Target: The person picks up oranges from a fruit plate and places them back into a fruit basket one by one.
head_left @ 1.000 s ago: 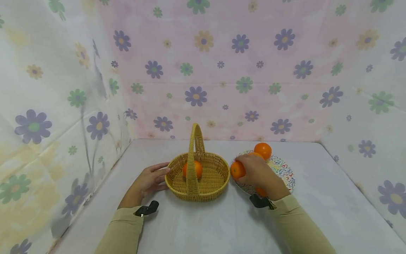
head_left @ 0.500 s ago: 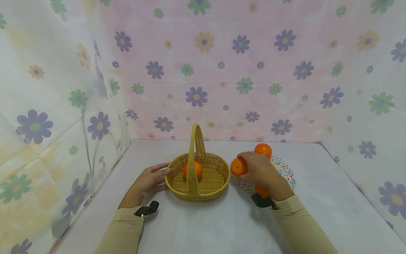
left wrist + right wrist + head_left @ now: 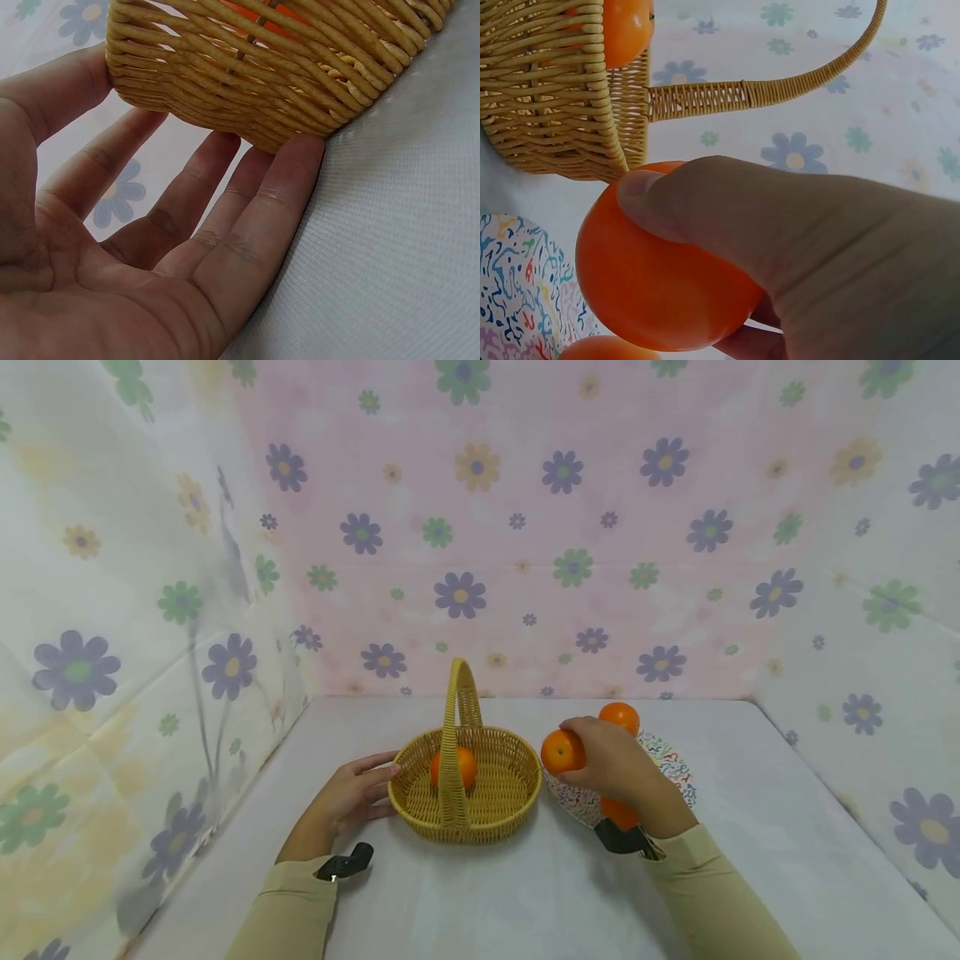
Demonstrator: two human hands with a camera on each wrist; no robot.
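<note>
In the head view my right hand (image 3: 618,768) grips an orange (image 3: 561,752) between thumb and fingers, above the plate's left side and close to the wicker basket's right rim. The right wrist view shows the thumb across this held orange (image 3: 660,277). My left hand (image 3: 348,797) touches the left side of the wicker basket (image 3: 480,833); its extended fingertips (image 3: 300,157) lie against the weave in the left wrist view. One orange (image 3: 467,767) sits inside the basket, partly hidden by the handle.
A round plate (image 3: 671,764) with a multicoloured pattern lies right of the basket. One orange (image 3: 619,717) shows at its back and another (image 3: 619,812) near its front, partly covered by the right wrist. Floral cloth (image 3: 525,610) walls off the table's back and sides.
My right hand has raised the gripped orange a little off the plate, beside the basket. The left hand stays at the basket. The head view has tilted slightly.
</note>
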